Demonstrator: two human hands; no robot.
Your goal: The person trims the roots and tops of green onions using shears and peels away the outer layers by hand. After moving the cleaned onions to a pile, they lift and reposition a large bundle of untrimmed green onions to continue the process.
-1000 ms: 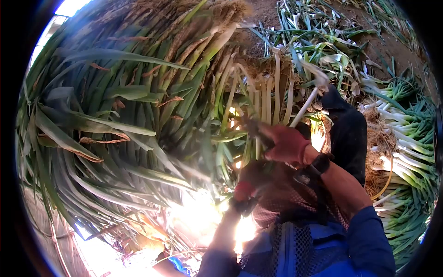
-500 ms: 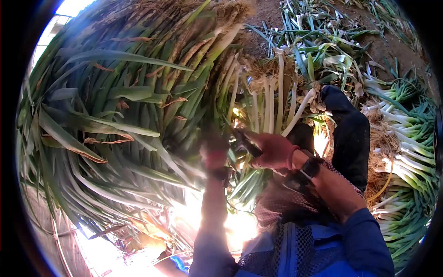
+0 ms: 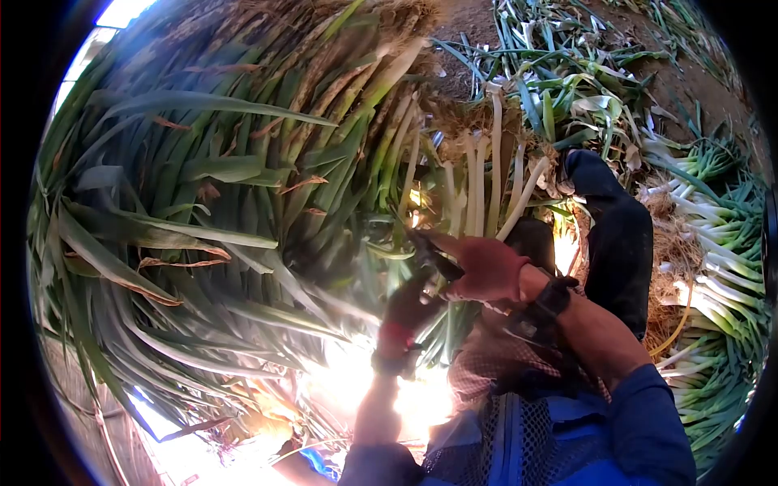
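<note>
Both my hands wear red gloves with dark palms and fingers. My right hand (image 3: pixel 486 269) is closed over a bundle of long green onions (image 3: pixel 478 182), its dark fingertips pointing left. What those fingers pinch cannot be made out. The white stalks run up from behind this hand to brown roots, and green leaves (image 3: pixel 442 332) show below it. My left hand (image 3: pixel 409 312), slightly blurred, is just below and left of the right fingertips, its fingers apart and reaching toward them.
A big heap of untrimmed green onions (image 3: pixel 203 170) fills the left side. Stripped leaves (image 3: pixel 567 97) litter the soil at the upper right. Cleaned green onions (image 3: pixel 721 275) lie in a row on the right, beside my dark-clothed leg (image 3: pixel 620 235) and a yellow cord (image 3: pixel 685 324).
My left hand has moved right and slightly down, closer to the right hand. The right hand has stayed nearly in place over the green onions.
</note>
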